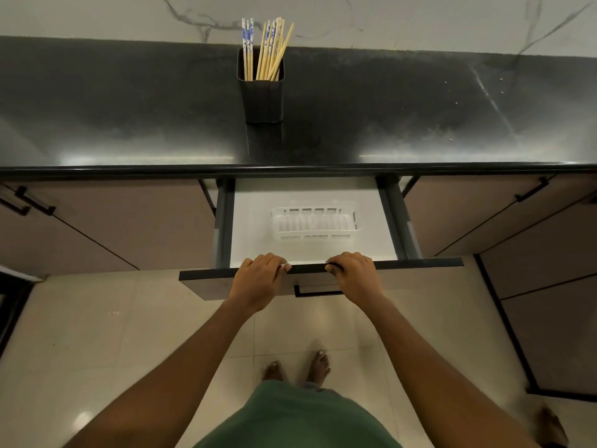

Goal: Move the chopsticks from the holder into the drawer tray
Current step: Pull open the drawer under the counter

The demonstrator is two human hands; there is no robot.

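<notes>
While left hand [260, 274] and right hand [352, 273] curl fingers over the drawer [420, 263] front edge, chopsticks [268, 50] stand in holder [263, 95] at 12 o'clock, tray [315, 223] inside drawer. Risk: hard tug could jolt the loose-looking tray askew.

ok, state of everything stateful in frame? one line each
drawer: open
tray: in drawer, empty
holder: upright on countertop
chopsticks: standing in holder, none in tray
left hand: grips drawer's front edge
right hand: grips drawer's front edge
</notes>
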